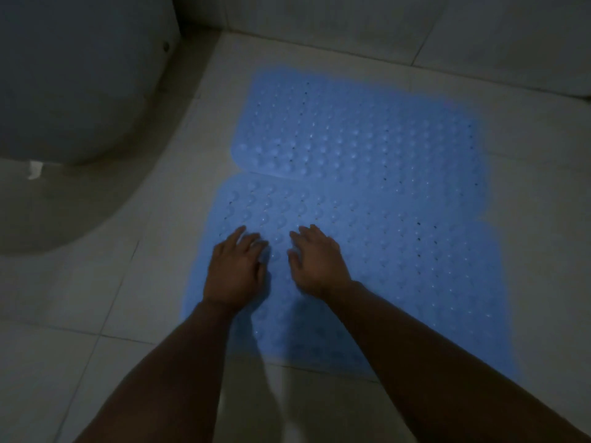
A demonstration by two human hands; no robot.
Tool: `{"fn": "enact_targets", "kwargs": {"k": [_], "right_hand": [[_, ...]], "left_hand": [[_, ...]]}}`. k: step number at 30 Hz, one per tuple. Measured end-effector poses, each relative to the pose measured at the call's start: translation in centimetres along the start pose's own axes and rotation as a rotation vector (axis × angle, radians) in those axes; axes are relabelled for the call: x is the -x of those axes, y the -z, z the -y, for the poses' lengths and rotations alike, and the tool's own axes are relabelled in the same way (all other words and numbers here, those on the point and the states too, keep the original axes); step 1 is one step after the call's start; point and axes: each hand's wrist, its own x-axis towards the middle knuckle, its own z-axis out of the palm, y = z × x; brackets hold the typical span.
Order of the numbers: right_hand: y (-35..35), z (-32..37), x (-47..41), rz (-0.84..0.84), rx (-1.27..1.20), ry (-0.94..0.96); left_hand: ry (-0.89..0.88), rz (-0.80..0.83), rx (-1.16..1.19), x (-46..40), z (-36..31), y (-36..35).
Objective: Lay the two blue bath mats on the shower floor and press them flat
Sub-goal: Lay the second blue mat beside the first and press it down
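Two blue bath mats with rows of bumps and small holes lie side by side on the pale tiled floor. The far mat point(351, 129) lies toward the wall. The near mat point(399, 257) touches or slightly overlaps it along their long edges. My left hand point(235, 270) rests palm down on the near mat's left part, fingers spread. My right hand point(318, 260) lies flat on the same mat just to the right, also with fingers apart. Neither hand holds anything.
A white toilet point(73, 78) stands at the upper left, with its curved base point(64, 212) below it and a scrap of white paper point(34, 169) beside it. The tiled wall point(383, 30) runs along the top. The light is dim.
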Motion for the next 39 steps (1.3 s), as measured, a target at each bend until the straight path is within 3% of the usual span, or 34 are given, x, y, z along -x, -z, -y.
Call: {"fn": "enact_targets", "kwargs": {"k": [5, 13, 22, 25, 28, 34, 39], "right_hand": [[-7.5, 4.2, 4.6, 0.009, 0.151, 0.035], [-9.0, 4.7, 5.0, -0.044, 0.223, 0.011], [-8.1, 4.1, 4.2, -0.05, 0.134, -0.011], [-5.2, 4.2, 1.7, -0.035, 0.169, 0.003], [-1.5, 3.5, -0.9, 0.024, 0.011, -0.06], [-0.7, 0.5, -1.8, -0.221, -0.209, -0.13], [-2.2, -1.1, -1.8, -0.367, -0.228, -0.021]], "left_hand": [[0.08, 0.062, -0.065, 1.9, 3.0, 0.7], [0.087, 0.066, -0.03, 2.4, 4.7, -0.2], [0.041, 0.029, -0.027, 2.0, 4.9, -0.1], [0.012, 0.024, -0.018, 2.0, 4.2, -0.2], [-0.047, 0.013, 0.004, 2.0, 3.3, -0.6], [-0.052, 0.148, -0.093, 2.0, 1.2, -3.5], [-0.016, 0.11, -0.175, 2.3, 0.4, -4.9]]}}
